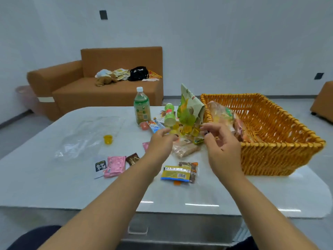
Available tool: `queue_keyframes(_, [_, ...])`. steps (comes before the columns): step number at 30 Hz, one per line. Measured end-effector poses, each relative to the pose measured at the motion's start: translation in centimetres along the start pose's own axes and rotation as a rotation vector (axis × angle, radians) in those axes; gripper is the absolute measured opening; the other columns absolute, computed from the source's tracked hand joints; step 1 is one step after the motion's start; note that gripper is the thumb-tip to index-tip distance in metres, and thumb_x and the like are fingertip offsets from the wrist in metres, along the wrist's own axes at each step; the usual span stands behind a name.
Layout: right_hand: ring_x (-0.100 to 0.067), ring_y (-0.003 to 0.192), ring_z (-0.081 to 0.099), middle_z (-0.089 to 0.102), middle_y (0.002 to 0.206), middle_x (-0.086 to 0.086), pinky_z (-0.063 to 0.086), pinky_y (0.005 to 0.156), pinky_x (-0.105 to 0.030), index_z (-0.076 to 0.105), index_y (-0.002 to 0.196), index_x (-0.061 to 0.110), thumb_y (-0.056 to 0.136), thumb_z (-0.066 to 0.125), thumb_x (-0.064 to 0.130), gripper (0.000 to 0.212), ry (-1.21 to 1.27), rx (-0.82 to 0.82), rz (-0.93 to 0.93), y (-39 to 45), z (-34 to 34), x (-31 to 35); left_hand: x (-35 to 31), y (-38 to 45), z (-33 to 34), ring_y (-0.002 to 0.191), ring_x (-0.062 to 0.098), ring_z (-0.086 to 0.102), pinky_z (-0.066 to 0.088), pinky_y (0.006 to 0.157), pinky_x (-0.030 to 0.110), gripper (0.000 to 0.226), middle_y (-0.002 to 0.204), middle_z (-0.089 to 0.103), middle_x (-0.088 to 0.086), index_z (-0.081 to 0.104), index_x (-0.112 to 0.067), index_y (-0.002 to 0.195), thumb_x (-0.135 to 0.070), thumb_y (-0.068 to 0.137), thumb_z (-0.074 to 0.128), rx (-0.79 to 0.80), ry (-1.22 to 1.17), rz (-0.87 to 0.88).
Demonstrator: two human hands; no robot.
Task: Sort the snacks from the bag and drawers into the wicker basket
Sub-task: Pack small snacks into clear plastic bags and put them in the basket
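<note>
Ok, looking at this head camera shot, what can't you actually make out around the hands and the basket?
- Head view: what the right hand pinches, a small dark thing, is too small to name.
- The left hand covers most of a pink packet and hides whether its own fingertips hold anything.
- The orange wicker basket near wall hides its floor.
- Print on the black-and-white sachet is too blurred to read.

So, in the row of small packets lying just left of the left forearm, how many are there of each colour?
Black and white packet: 1
Pink packet: 1
Brown packet: 1
Total: 3
One more pink corner shows by the left hand, outside the row, so it is not counted.
</note>
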State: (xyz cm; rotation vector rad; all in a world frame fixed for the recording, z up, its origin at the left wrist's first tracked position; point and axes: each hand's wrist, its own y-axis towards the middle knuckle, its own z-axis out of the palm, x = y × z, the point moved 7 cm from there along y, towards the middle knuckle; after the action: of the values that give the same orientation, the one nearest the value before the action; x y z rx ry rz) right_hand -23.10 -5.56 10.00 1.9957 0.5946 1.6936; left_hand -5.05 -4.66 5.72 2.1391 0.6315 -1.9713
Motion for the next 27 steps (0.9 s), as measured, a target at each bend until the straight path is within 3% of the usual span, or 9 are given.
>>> queue_keyframes(3, [-0.006, 0.087, 0.062, 0.068, 0.092, 0.008, 0.051, 0.074, -0.022, 0.069, 0.094, 0.020, 0.089, 0.055, -0.002, 0.027, 0.051, 0.037, 0.155, -3.9, 4.2, -1.7, 3.6, -1.3, -4.4, 0.117, 0.026, 0.057, 0.046, 0.099, 0.037, 0.048, 0.127, 0.060, 0.004, 0.056, -0.019, 0.129, -0.019, 0.081, 0.062, -0.054, 0.053, -0.044])
queue_keyframes(8, [-0.001, 0.084, 0.059, 0.063, 0.094, 0.010, 0.043, 0.064, -0.007, 0.068, 0.091, 0.023, 0.089, 0.055, 0.001, 0.025, -0.126, 0.328, 0.189, -5.7, 10.8, -3.8, 9.2, -1.4, -11.1, 0.084, 0.003, 0.060, 0.048, 0.061, 0.013, 0.037, 0.113, 0.063, -0.003, 0.051, -0.019, 0.123, 0.001, 0.092, 0.051, -0.151, 0.093, -0.065])
queue_keyframes(12, [-0.001, 0.088, 0.057, 0.061, 0.101, 0.007, 0.042, 0.066, -0.014, 0.068, 0.095, 0.020, 0.089, 0.056, 0.007, 0.019, -0.216, 0.365, 0.208, -5.5, 14.3, -5.5, 11.2, 0.8, -15.3, 0.103, 0.010, 0.054, 0.046, 0.076, 0.018, 0.042, 0.126, 0.059, -0.002, 0.051, -0.018, 0.131, -0.003, 0.092, 0.052, -0.282, 0.240, -0.003])
queue_keyframes(14, [0.001, 0.088, 0.056, 0.058, 0.101, 0.013, 0.045, 0.067, -0.016, 0.066, 0.093, 0.025, 0.089, 0.057, 0.008, 0.020, -0.228, 0.405, 0.166, -5.4, 16.2, -5.8, 9.9, 2.8, -16.4, 0.110, 0.010, 0.054, 0.051, 0.091, 0.030, 0.042, 0.127, 0.057, -0.004, 0.051, -0.020, 0.131, -0.005, 0.092, 0.056, -0.291, 0.286, 0.091])
queue_keyframes(17, [0.001, 0.091, 0.055, 0.052, 0.100, 0.023, 0.049, 0.075, -0.025, 0.061, 0.093, 0.031, 0.088, 0.057, 0.012, 0.021, -0.272, 0.534, 0.078, -5.8, 18.6, -6.0, 7.7, 6.5, -19.0, 0.128, 0.016, 0.046, 0.038, 0.104, 0.029, 0.054, 0.140, 0.047, -0.001, 0.043, -0.019, 0.139, -0.010, 0.089, 0.062, -0.332, 0.585, 0.223])
queue_keyframes(19, [0.001, 0.092, 0.055, 0.051, 0.101, 0.024, 0.051, 0.079, -0.029, 0.061, 0.094, 0.031, 0.088, 0.056, 0.014, 0.019, -0.297, 0.578, 0.070, -5.8, 19.5, -6.5, 7.9, 9.5, -21.5, 0.139, 0.023, 0.033, 0.032, 0.109, 0.034, 0.066, 0.152, 0.031, 0.005, 0.033, -0.021, 0.147, -0.015, 0.088, 0.064, -0.359, 0.774, 0.185])
queue_keyframes(23, [0.002, 0.092, 0.056, 0.054, 0.103, 0.021, 0.050, 0.080, -0.031, 0.062, 0.094, 0.029, 0.088, 0.057, 0.014, 0.016, -0.312, 0.599, 0.095, -5.6, 20.6, -7.2, 10.5, 13.6, -25.7, 0.149, 0.038, -0.005, 0.014, 0.118, 0.057, 0.082, 0.163, -0.005, 0.010, 0.010, -0.038, 0.154, -0.035, 0.091, 0.063, -0.336, 1.000, -0.111])
queue_keyframes(25, [0.002, 0.092, 0.056, 0.053, 0.103, 0.021, 0.050, 0.080, -0.028, 0.063, 0.093, 0.029, 0.088, 0.057, 0.015, 0.016, -0.319, 0.628, 0.093, -5.7, 21.0, -7.2, 11.9, 14.6, -26.4, 0.149, 0.041, 0.000, 0.018, 0.116, 0.060, 0.084, 0.163, -0.007, 0.012, 0.003, -0.039, 0.154, -0.042, 0.092, 0.059, -0.281, 1.027, -0.193])
queue_keyframes(27, [0.002, 0.092, 0.055, 0.053, 0.105, 0.021, 0.048, 0.080, -0.025, 0.063, 0.095, 0.028, 0.088, 0.056, 0.017, 0.016, -0.333, 0.664, 0.094, -5.8, 21.2, -7.2, 12.8, 14.9, -26.6, 0.143, 0.040, 0.025, 0.032, 0.111, 0.054, 0.076, 0.160, 0.018, 0.016, 0.005, -0.037, 0.155, -0.043, 0.095, 0.052, -0.246, 1.078, -0.176])
